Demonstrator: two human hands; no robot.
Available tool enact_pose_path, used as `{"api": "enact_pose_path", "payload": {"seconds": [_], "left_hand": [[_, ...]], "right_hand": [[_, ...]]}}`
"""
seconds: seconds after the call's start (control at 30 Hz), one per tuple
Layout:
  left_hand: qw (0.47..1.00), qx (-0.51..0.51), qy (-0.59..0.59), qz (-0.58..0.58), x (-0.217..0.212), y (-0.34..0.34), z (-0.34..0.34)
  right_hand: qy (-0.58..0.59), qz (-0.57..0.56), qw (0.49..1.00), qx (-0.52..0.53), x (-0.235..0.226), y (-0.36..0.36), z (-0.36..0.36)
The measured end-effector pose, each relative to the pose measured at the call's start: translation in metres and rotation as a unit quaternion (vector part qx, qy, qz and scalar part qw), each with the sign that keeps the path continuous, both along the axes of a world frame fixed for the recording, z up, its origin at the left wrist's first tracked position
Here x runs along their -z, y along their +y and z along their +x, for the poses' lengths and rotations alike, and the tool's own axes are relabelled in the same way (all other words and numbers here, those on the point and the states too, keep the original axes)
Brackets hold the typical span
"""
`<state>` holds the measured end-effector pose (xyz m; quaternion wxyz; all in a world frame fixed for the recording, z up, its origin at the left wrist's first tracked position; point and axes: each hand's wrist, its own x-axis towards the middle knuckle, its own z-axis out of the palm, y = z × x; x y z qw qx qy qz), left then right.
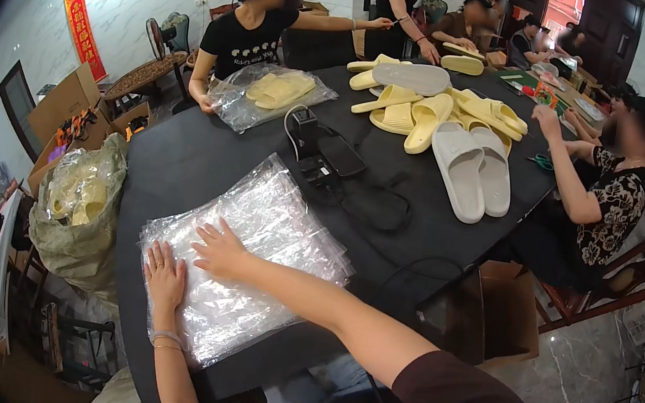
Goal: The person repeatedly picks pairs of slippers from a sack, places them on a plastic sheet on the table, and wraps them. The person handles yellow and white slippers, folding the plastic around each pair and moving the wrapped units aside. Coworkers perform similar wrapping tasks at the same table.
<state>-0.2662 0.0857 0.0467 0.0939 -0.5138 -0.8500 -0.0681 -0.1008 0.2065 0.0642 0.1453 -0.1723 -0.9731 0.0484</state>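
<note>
Under both flat hands, plastic bags

Dark brown short sleeve, left-wrist bracelet

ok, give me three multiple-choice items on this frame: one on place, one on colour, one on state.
1. Where do both of the person's hands rest?
A. on the stack of clear plastic bags
B. on the slipper pile
C. on the cardboard box

2. What colour are the two large foam slippers nearest the table's right edge?
A. black
B. pale grey
C. red

3. How is the left hand?
A. clenched in a fist
B. gripping a slipper
C. flat, fingers spread

Answers:
1 A: the left hand and right hand both lie on the bags on the black table.
2 B: they look pale grey beside the yellow slippers.
3 C: its palm lies down and open on the plastic.
</note>
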Motion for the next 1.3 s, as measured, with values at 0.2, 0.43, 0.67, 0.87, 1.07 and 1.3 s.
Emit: {"api": "enact_pose_path", "payload": {"seconds": [0.2,0.43,0.67,0.87,1.07,1.3], "left_hand": [[1.0,0.003,-0.003,0.0,0.002,0.004,0.001],[1.0,0.005,-0.002,0.015,-0.002,0.003,0.007],[0.981,0.042,-0.004,0.191,0.001,0.001,-0.012],[0.951,0.157,-0.215,0.157,-0.084,-0.023,0.068],[0.968,0.194,-0.142,-0.074,-0.04,-0.087,0.109],[0.997,0.006,-0.063,-0.037,-0.03,-0.153,0.102]], "right_hand": [[0.031,0.011,0.992,0.12,0.012,0.023,0.03],[0.067,-0.023,0.95,0.305,0.016,0.038,0.053],[0.035,-0.026,0.951,0.307,0.014,0.035,0.051],[0.062,-0.031,0.947,0.314,0.02,0.044,0.057],[0.029,-0.023,0.952,0.305,0.014,0.036,0.05],[0.047,-0.038,0.953,0.297,0.019,0.042,0.048]]}}
